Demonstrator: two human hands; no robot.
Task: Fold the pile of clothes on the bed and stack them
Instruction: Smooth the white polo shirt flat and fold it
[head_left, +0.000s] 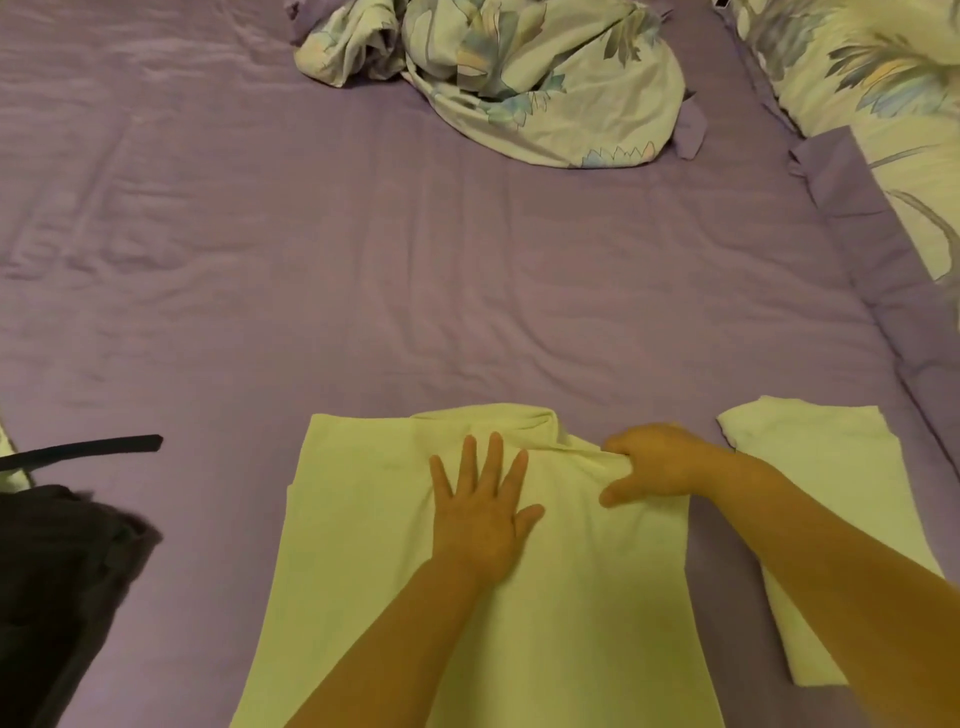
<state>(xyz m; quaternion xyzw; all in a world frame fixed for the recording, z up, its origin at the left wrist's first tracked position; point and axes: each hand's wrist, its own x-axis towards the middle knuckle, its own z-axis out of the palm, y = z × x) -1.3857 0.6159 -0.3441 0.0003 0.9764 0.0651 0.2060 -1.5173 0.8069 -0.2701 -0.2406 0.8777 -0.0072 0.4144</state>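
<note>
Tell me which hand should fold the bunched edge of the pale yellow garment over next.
Probably the right hand: it already pinches the pale yellow garment at its bunched edge, while the left hand lies flat, pinning the cloth.

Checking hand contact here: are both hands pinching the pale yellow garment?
No: the left hand lies flat on the pale yellow garment; only the right hand pinches it.

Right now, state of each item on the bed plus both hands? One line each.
pale yellow garment: spread flat, part folded, top right edge bunched
left hand: flat, pressing the garment
right hand: gripping the bunched edge
folded pale piece: folded, apart to the right
dark garment: unfolded heap, left
black belt: lying loose
floral bedding: crumpled
</note>
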